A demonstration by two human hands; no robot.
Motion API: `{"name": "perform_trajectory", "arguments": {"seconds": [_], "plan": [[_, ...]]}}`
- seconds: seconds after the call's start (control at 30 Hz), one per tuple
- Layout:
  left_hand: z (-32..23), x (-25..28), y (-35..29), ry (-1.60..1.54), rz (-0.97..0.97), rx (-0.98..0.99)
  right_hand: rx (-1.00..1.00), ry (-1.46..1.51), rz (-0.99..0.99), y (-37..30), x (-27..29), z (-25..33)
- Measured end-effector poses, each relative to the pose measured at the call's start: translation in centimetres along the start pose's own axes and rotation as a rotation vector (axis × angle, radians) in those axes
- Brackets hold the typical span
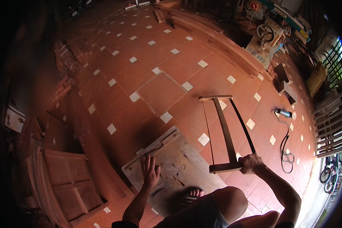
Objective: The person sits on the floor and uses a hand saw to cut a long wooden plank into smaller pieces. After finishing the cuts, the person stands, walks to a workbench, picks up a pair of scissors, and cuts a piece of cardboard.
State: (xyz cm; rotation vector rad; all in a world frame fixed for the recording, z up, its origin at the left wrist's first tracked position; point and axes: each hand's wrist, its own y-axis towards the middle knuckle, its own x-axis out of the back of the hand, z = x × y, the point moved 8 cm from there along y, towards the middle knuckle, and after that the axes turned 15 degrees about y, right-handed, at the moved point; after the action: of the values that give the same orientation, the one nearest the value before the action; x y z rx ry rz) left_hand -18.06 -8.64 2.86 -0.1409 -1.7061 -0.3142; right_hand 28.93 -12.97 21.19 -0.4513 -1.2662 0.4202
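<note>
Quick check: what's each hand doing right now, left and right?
Left hand: open, fingers spread flat on the wooden board.
Right hand: closed around the frame saw at its near end.

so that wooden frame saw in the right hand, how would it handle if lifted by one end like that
The frame saw is probably light, being slim wooden bars. Held by the right hand at one end bar, it would likely swing or twist. Its thin blade may flex and looks easy to bend. The left hand rests flat on the board.
</note>
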Motion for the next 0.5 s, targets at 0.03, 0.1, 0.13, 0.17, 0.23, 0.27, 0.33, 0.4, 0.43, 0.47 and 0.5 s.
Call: {"name": "perform_trajectory", "arguments": {"seconds": [0.03,0.1,0.13,0.17,0.23,0.27,0.33,0.4,0.43,0.47,0.5], "plan": [[0.9,0.1,-0.8,0.018,-0.047,0.03,0.08,-0.063,0.047,2.5,1.5,3.1],[1.4,1.4,-2.9,0.032,-0.033,0.131,0.15,-0.148,0.175,7.8,2.5,9.2],[1.3,1.3,-4.1,0.019,-0.004,0.173,0.214,-0.138,0.182,10.3,2.4,11.6],[0.9,1.1,-5.3,0.021,0.002,0.174,0.234,-0.1,0.183,11.8,3.2,14.5],[0.3,0.7,-5.4,0.01,-0.034,0.175,0.336,-0.135,0.2,15.8,2.3,18.5],[0.0,0.2,-5.3,-0.006,-0.062,0.181,0.414,-0.158,0.202,17.7,1.5,20.3],[-0.8,1.0,-3.9,0.02,-0.144,0.17,0.498,-0.156,0.226,20.9,-0.3,23.6],[-1.1,4.0,-3.2,0.124,-0.242,0.152,0.584,-0.171,0.246,22.4,-0.5,28.3],[0.0,3.0,-3.9,0.039,-0.213,0.182,0.651,-0.161,0.247,22.4,-0.5,31.5],[-0.3,3.1,-4.3,0.032,-0.197,0.185,0.715,-0.166,0.253,23.4,-1.9,32.7],[-0.5,3.5,-3.9,0.034,-0.185,0.194,0.79,-0.17,0.256,25.2,-3.4,33.8]]}}
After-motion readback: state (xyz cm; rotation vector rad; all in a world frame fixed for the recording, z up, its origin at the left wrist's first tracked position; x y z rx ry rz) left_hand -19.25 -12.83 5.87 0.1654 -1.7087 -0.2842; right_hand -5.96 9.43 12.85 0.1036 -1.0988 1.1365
